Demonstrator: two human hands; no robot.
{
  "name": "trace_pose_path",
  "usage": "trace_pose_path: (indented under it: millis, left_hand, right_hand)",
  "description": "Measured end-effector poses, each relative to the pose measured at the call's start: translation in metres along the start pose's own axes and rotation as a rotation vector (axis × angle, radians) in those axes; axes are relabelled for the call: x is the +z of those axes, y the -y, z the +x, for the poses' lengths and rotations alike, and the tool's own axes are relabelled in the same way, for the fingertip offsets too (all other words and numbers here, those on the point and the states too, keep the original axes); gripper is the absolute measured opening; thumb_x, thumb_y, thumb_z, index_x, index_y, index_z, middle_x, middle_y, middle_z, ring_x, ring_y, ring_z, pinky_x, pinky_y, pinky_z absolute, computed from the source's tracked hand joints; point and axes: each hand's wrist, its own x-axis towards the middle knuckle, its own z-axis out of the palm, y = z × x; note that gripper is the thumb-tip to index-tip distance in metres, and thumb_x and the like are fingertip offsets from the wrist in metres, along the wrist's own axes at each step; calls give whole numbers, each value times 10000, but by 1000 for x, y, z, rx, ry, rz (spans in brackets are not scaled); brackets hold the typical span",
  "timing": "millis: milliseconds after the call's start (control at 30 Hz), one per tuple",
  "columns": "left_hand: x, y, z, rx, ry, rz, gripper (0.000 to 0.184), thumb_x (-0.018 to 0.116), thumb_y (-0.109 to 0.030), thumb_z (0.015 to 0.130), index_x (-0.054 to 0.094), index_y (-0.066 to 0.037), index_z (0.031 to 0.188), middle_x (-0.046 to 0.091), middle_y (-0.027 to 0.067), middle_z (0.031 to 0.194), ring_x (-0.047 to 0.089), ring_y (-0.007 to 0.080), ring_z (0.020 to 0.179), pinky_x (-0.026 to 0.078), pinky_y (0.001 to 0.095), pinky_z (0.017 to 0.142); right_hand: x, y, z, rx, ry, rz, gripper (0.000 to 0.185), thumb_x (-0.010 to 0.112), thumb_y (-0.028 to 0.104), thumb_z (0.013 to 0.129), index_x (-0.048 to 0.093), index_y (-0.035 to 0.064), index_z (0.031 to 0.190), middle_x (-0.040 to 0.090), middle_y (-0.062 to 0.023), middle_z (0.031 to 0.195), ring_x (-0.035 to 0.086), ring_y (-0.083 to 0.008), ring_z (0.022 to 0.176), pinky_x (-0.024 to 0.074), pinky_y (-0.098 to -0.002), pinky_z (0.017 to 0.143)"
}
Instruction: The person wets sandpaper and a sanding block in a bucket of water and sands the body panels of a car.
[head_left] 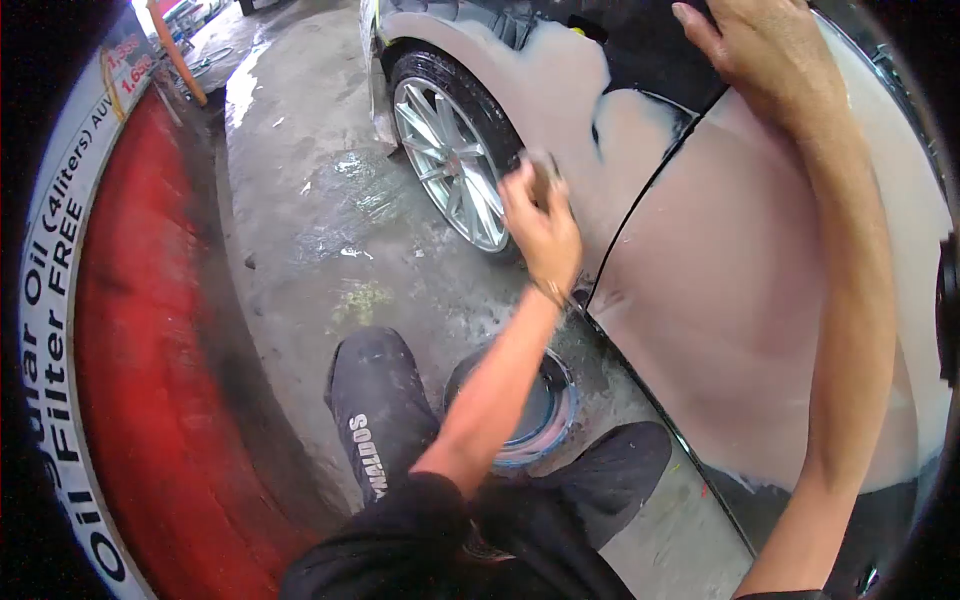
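Note:
My left hand (541,228) is closed around a small, dark brownish flat piece (541,182), its kind blurred by motion. It is raised near the front wheel (452,160), beside the fender (545,85). My right hand (765,60) reaches across the top of the car's side, thumb spread, its fingertips cut off by the upper frame edge. It seems to rest on the dark surface there. Below it, the car door (715,250) is coated in dull pinkish-grey filler or primer with paler patches. A dark seam separates door from fender.
A round bucket (568,405) with a bluish rim stands between my knees, partly behind my left forearm. Wet concrete floor (300,210) stretches toward the back. To the left are a red surface (150,360) and a white lettered sign (50,270).

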Motion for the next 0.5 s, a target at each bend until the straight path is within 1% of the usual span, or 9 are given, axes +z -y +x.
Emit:
trace_pose_path:
  millis: [67, 167, 233, 267, 300, 333, 367, 467, 500]
  left_hand:
    - [10, -1, 68, 6, -20, 15, 407, 750, -113, 1004, 583, 43, 1341, 624, 215, 1199, 631, 369, 1107, 510, 449, 980]
    - [6, -8, 74, -126, 10, -151, 372, 746, -124, 1014, 589, 43, 1307, 626, 217, 1190, 631, 360, 1106, 511, 461, 971]
    - [-3, -13, 29, 22, 18, 130, 393, 748, -138, 1017, 591, 50, 1324, 628, 211, 1186, 637, 366, 1125, 508, 475, 993]
    - [-4, 1, -7, 73, -6, 178, 430, 755, -160, 1012, 593, 56, 1347, 633, 217, 1204, 639, 374, 1137, 506, 477, 1009]
    - [-7, 14, -41, 40, 10, 100, 465, 762, -176, 1003, 596, 55, 1370, 643, 213, 1226, 640, 378, 1139, 505, 475, 1012]
    - [-14, 16, -70, 11, 38, 180, 462, 771, -179, 997, 601, 56, 1356, 651, 214, 1243, 641, 383, 1137, 507, 474, 1017]
    - [-17, 20, -86, -44, 59, 159, 456, 779, -176, 990, 610, 43, 1353, 652, 207, 1243, 645, 385, 1140, 506, 478, 1029]
    - [-3, 27, -36, 83, -27, 89, 460, 778, -165, 987, 615, 33, 1368, 651, 207, 1241, 645, 382, 1143, 509, 478, 1031]
    - [2, 5, 7, 111, -52, 87, 426, 770, -134, 984, 620, 28, 1348, 655, 213, 1244, 648, 387, 1157, 511, 479, 1033]
  right_hand:
    - [3, -5, 0, -20, -26, 21, 420, 714, 328, 1000, 689, 32, 1297, 638, -176, 1400, 579, -358, 1364, 428, -500, 1189]
    - [6, -10, -1, -48, -32, 45, 409, 722, 332, 994, 693, 35, 1273, 648, -175, 1371, 591, -360, 1344, 443, -500, 1161]
    - [9, -16, 2, -81, -55, 43, 395, 724, 333, 990, 696, 41, 1255, 651, -171, 1357, 595, -358, 1334, 446, -499, 1148]
    - [14, -20, 2, -103, -73, 45, 389, 725, 333, 988, 697, 45, 1247, 652, -169, 1352, 596, -356, 1329, 446, -498, 1144]
    - [18, -23, 0, -121, -90, 46, 382, 725, 333, 986, 697, 48, 1239, 652, -167, 1348, 596, -354, 1325, 446, -498, 1139]
    - [17, -22, 0, -115, -87, 51, 384, 726, 336, 985, 697, 50, 1239, 651, -168, 1349, 597, -352, 1321, 443, -498, 1140]
    - [16, -20, 0, -109, -85, 57, 385, 726, 339, 983, 697, 51, 1238, 649, -169, 1351, 597, -350, 1317, 441, -498, 1141]
    - [16, -19, 0, -95, -67, 46, 390, 721, 351, 987, 695, 56, 1241, 641, -172, 1358, 594, -345, 1311, 431, -499, 1149]
    - [17, -19, 1, -98, -69, 39, 390, 720, 352, 989, 694, 56, 1243, 640, -172, 1359, 594, -345, 1312, 431, -498, 1149]
